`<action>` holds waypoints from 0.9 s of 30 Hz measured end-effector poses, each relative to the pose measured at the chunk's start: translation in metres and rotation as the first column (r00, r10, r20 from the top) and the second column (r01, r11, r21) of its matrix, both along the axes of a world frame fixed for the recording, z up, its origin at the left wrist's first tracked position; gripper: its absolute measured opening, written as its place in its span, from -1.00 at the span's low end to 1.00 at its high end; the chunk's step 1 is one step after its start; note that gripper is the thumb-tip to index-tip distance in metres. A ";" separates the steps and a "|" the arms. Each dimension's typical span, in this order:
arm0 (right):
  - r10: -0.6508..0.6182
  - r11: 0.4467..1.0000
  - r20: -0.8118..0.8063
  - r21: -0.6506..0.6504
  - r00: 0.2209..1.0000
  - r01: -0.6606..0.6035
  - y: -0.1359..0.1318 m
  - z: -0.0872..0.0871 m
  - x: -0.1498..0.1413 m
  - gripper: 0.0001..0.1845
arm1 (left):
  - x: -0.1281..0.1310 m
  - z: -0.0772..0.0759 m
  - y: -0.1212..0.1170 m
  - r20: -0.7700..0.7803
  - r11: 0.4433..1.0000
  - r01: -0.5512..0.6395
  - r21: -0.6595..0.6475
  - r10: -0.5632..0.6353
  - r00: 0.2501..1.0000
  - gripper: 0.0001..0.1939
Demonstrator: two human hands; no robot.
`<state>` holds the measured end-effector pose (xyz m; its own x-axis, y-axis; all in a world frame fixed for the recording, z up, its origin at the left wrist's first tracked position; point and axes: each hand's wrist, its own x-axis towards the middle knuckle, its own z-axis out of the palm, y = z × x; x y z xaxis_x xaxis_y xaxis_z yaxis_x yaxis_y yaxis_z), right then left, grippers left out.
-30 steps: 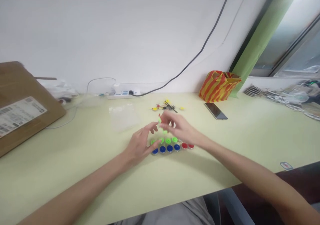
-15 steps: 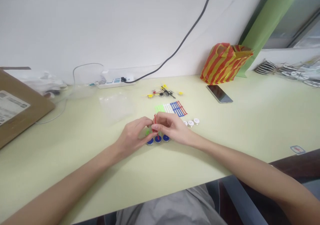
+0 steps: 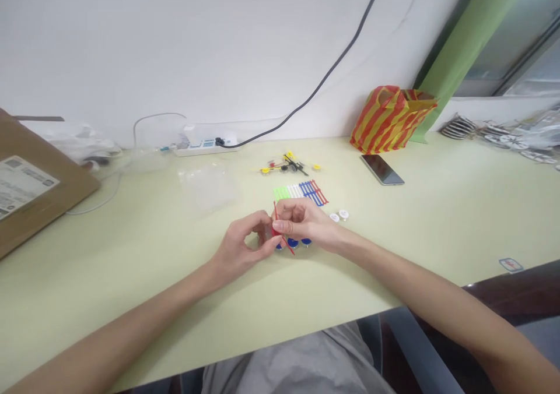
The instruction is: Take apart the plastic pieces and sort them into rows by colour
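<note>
My right hand (image 3: 308,224) pinches a small red plastic piece (image 3: 287,245) with thin arms, one poking up above the fingers and one slanting down below them. On its near side, my left hand (image 3: 245,243) has thumb and fingers curled round to the same piece, which is mostly hidden by the fingertips. Several blue round discs (image 3: 293,243) lie on the table just under the hands, partly covered. White round discs (image 3: 334,217) sit to the right of my right hand. Beyond the hands are rows of green, white, blue and red plastic strips (image 3: 311,193).
Farther back lies a black and yellow assembled piece (image 3: 293,164). A phone (image 3: 382,169) and a striped bag (image 3: 391,120) stand at the right. A clear plastic bag (image 3: 207,185), a power strip (image 3: 205,148) and a cardboard box (image 3: 44,184) are to the left.
Both hands have shifted slightly right over the blue discs. The red piece has turned, so its lower arm now slants down to the right.
</note>
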<state>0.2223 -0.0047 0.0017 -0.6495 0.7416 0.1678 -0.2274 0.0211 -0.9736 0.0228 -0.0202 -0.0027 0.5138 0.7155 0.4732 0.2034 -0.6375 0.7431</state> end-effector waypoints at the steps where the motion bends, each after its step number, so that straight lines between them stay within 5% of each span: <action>1: 0.018 1.000 -0.006 0.008 1.000 -0.018 0.000 0.000 0.001 -0.62 | 0.000 0.000 0.000 -0.012 1.000 0.000 0.030 0.001 1.000 -0.89; 16: 0.139 0.979 0.091 0.137 0.986 -0.151 0.003 0.014 0.011 -0.64 | -0.002 -0.003 0.000 -0.053 0.986 -0.057 0.155 0.066 0.996 -0.93; 18: 0.025 0.975 0.158 0.212 0.987 -0.059 0.005 0.022 0.018 -0.63 | -0.005 -0.003 0.004 -0.050 0.981 -0.092 0.168 0.102 0.994 -0.94; 20: -0.273 0.907 0.222 0.385 0.936 0.173 0.014 0.029 0.030 -0.63 | -0.008 -0.004 0.009 -0.043 0.971 -0.151 0.188 0.162 0.986 -0.95; 22: -0.651 0.679 0.257 0.618 0.714 0.397 0.030 0.031 0.049 -0.67 | -0.012 -0.006 0.016 -0.066 0.952 -0.185 0.243 0.206 0.976 -0.94; 24: -0.887 0.439 0.312 0.801 0.340 0.408 0.049 0.027 0.073 -0.73 | -0.017 -0.009 0.023 -0.120 0.919 -0.155 0.363 0.212 0.970 -0.93; 25: -0.913 0.409 0.377 0.844 0.158 0.346 0.058 0.023 0.084 -0.74 | -0.019 -0.010 0.027 -0.151 0.894 -0.125 0.431 0.208 0.966 -0.92; 27: -0.843 0.504 0.530 0.838 -0.091 0.209 0.074 0.013 0.104 -0.67 | -0.023 -0.013 0.033 -0.187 0.844 -0.090 0.529 0.219 0.958 -0.92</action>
